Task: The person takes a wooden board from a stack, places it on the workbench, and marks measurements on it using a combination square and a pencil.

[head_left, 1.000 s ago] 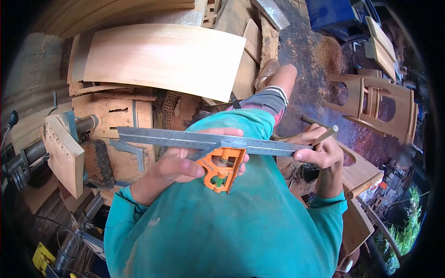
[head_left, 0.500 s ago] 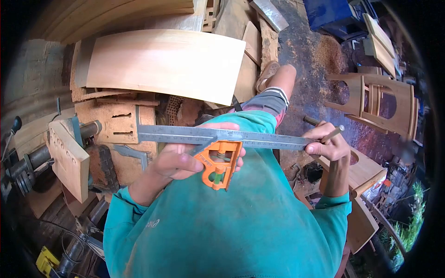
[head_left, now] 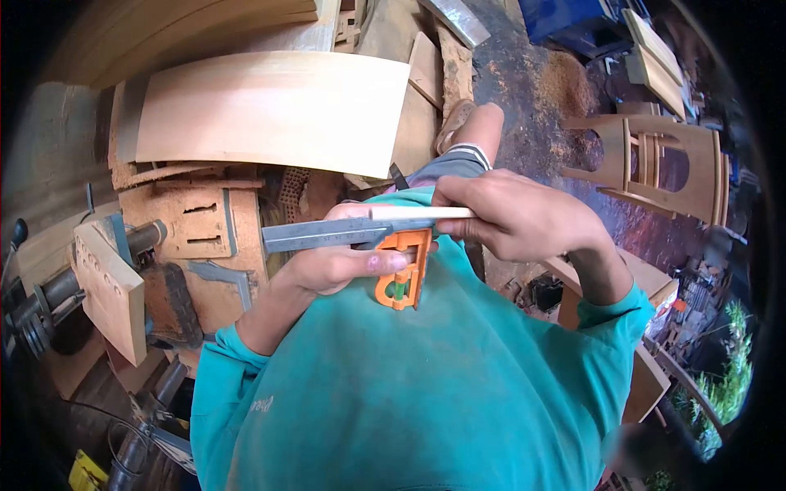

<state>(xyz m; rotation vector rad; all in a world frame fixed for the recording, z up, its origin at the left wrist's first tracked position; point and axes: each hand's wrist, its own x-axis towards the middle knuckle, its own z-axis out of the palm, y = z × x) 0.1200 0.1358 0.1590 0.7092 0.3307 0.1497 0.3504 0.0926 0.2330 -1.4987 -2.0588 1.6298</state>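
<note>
A combination square has an orange head (head_left: 416, 270) with a green vial and a grey steel ruler (head_left: 319, 235) that reaches out to the left. My left hand (head_left: 340, 260) is wrapped round the square at its head, thumb on the orange frame. Above the head, my right hand (head_left: 524, 217) pinches a thin, light-coloured stick (head_left: 419, 213), which lies along the ruler's top edge. The fingers of my right hand hide the ruler's right part.
A wide pale board (head_left: 274, 110) lies on the bench beyond my hands. A drilled wooden block (head_left: 106, 282) stands at the left by a metal bar. Curved wooden frames (head_left: 675, 168) are on the right, near a blue machine (head_left: 569, 20).
My right hand has moved left from the ruler's right end to the orange head, bringing the stick against the ruler. The square has shifted slightly and my left thumb now rests on its head.
</note>
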